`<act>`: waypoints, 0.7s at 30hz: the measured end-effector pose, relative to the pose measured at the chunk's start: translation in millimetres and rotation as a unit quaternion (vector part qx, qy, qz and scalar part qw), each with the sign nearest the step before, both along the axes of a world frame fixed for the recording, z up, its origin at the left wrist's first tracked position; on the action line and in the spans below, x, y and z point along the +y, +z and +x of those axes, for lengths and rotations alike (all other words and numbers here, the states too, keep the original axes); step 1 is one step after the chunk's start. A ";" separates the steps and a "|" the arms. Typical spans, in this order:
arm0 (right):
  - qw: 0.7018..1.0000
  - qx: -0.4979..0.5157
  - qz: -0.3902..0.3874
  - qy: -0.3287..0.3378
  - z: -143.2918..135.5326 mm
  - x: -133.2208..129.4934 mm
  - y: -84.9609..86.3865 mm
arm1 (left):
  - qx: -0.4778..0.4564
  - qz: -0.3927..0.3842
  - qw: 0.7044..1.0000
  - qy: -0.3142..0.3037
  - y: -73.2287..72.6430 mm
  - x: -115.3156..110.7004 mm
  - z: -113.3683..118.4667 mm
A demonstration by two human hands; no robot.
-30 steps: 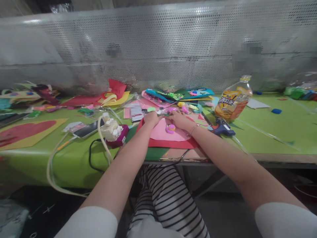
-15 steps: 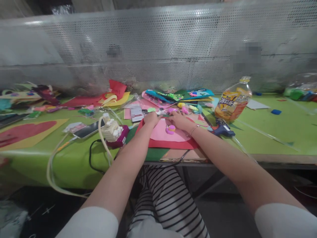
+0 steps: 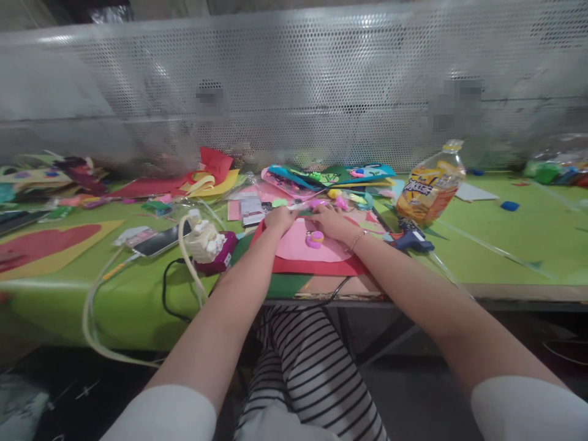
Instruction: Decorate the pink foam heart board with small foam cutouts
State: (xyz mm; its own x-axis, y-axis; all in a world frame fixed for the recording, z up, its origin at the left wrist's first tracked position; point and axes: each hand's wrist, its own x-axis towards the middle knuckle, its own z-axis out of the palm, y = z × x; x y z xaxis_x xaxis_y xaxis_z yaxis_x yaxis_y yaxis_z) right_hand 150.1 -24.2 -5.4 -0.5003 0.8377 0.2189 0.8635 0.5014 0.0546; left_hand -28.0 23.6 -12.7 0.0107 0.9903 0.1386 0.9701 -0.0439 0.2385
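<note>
A pink sheet with a rounded front edge lies on a larger red sheet at the table's front. On the pink sits a small purple and orange snail-like figure. My left hand is at the far left edge of the sheets, its fingers curled against the red one and partly hidden. Across from it, my right hand rests on the far right part, fingers spread and stretched forward. Between the fingertips there is a narrow gap, where small details are blurred.
A blue glue gun and a drink bottle stand close on the right. Left are a power adapter with loose cables and a phone. Colourful felt pieces lie behind my hands, before a perforated metal panel.
My left hand's fingers have shifted slightly, now reaching a little more to the right. My right hand and the sheets stay nearly in place; the view has moved slightly.
</note>
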 end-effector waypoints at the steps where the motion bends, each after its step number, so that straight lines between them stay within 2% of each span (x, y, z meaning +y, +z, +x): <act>1: 1.000 0.004 0.002 -0.001 -0.2 -0.5 0.5 | -0.003 0.004 1.000 -0.003 -0.2 -0.2 -0.2; 5: 1.000 0.001 0.006 -0.009 -1.2 -1.4 1.8 | 0.005 -0.004 1.000 -0.019 1.0 -2.8 0.2; 12: 1.000 -0.006 -0.001 -0.004 -2.1 -4.0 2.8 | 0.001 -0.011 1.000 0.003 5.1 -7.3 5.2; 21: 1.000 -0.001 0.012 -0.015 -1.9 -2.9 2.1 | 0.003 -0.007 1.000 -0.010 3.9 -5.3 5.0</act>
State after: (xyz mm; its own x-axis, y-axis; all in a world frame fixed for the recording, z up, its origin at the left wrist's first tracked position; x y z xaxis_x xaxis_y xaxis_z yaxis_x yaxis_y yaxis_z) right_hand 148.2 -27.1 -3.3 -0.4759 0.8469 0.2373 0.8778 0.4742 0.0680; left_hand -23.0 18.2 -8.7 0.0319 0.9916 0.1250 0.9705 -0.0607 0.2333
